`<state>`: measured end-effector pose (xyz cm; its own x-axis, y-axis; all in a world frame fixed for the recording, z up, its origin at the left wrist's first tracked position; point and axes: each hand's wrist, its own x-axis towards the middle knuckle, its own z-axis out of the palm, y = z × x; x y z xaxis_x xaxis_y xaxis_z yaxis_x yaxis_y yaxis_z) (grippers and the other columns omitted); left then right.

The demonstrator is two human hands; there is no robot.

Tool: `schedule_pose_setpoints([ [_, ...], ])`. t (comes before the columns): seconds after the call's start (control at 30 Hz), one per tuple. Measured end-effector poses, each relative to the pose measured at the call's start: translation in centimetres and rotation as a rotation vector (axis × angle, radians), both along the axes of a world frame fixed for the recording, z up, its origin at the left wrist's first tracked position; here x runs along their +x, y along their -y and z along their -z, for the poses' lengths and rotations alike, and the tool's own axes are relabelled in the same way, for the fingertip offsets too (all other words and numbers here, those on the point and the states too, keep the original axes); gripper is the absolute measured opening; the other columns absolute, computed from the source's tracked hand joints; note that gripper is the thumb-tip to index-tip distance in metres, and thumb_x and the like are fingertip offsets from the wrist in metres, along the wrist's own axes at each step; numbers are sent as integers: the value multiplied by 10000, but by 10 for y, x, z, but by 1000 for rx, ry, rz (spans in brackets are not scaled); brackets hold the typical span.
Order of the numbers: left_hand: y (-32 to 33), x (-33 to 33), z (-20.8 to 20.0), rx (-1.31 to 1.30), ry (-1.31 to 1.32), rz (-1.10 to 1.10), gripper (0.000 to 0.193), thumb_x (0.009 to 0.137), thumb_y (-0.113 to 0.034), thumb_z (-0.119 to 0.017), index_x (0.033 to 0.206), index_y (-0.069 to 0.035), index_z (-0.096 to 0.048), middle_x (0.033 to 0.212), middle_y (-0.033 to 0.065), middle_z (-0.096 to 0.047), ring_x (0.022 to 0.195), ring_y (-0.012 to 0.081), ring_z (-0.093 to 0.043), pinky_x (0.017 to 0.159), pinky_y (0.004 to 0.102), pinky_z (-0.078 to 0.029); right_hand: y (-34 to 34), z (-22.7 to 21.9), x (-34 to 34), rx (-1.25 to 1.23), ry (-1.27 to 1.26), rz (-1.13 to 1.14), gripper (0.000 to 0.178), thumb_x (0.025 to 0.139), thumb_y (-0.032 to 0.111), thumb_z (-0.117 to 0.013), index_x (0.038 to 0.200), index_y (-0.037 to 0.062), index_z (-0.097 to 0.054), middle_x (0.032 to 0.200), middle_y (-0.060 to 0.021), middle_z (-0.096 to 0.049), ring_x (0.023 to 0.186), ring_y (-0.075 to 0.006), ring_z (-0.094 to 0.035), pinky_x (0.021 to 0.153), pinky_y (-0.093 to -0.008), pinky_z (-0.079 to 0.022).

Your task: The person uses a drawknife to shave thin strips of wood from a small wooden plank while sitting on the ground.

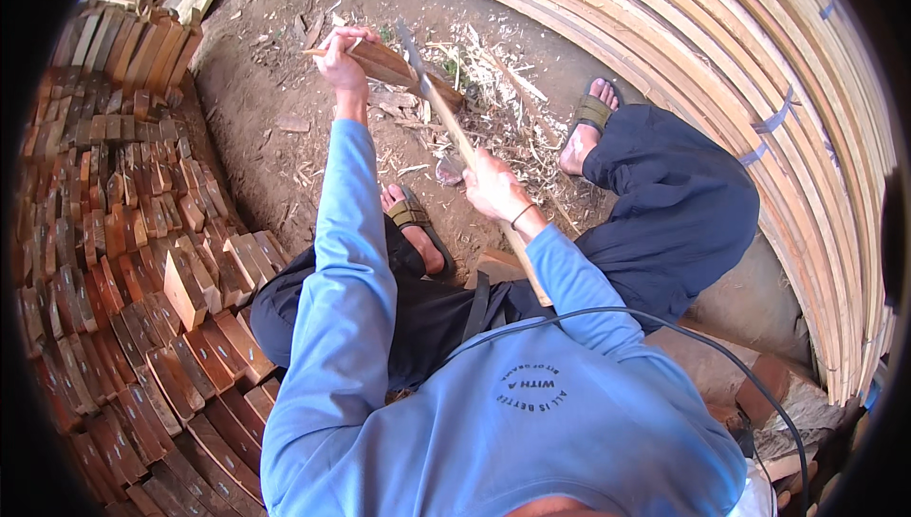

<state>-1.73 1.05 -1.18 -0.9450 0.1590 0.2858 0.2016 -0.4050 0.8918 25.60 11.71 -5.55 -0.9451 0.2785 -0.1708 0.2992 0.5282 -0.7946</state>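
The axe's handle (460, 136) is smooth, pale wood and its blade (409, 46) dull grey metal; the billet (387, 64) is brown, matt wood; shavings (493, 90) of dry, raw wood litter the rough, dusty earth (256, 100); the blocks (176, 379) are bare, matt wood, and the planks (655, 19) pale, unvarnished wood with blue ties (776, 114) that look plastic; shirt (408, 455) and trousers (678, 185) are matt, creased cloth; the cable (733, 358) has a smooth, black, plastic-looking skin

The left arm (353, 213) stretches far forward, its left hand (343, 57) curled in a grip, while the right arm (581, 280) (the shorter reach of the two) angles inward, the right hand (493, 185) clasped with fingers wrapped round.
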Motion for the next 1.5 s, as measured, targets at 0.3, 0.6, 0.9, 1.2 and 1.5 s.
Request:
schedule_pose_setpoints([
  [0.3,5,-9,5,13,-11,3,218,799,-74,-409,696,34,-568,696,185,-606,646,274,-608,652,393,-527,-5,-2,0,105,-92,-4,243,930,160,-493,1051,-42,-434,699,-199,-574,628,-349,-617,551,-444,-491],
  [0.6,16,-12,13,-34,-7,-40,254,845,-130,-432,700,17,-580,710,196,-624,644,283,-622,675,404,-539,-6,-38,-2,-75,-16,77,209,907,151,-532,998,-26,-470,668,-220,-582,605,-399,-611,532,-476,-474],
  [0.9,10,-15,11,-49,-21,-51,239,841,-118,-428,701,8,-575,716,190,-618,644,275,-608,672,414,-541,-9,-54,1,-92,-51,30,359,835,58,-530,1146,-80,-416,765,-310,-617,777,-454,-646,695,-507,-500],
  [1.2,10,-13,8,-34,-5,-54,237,829,-95,-415,680,3,-572,700,193,-613,641,275,-602,658,410,-535,-14,-76,-3,-183,63,75,376,828,48,-519,1160,-98,-420,788,-303,-625,785,-446,-649,700,-497,-507],
  [1.5,-1,-11,5,-60,-47,-44,288,871,-107,-390,698,8,-590,702,193,-625,641,272,-615,650,393,-530,-10,-47,-2,-84,-6,41,209,891,110,-522,1034,-19,-440,743,-232,-608,684,-403,-634,611,-469,-495],
])
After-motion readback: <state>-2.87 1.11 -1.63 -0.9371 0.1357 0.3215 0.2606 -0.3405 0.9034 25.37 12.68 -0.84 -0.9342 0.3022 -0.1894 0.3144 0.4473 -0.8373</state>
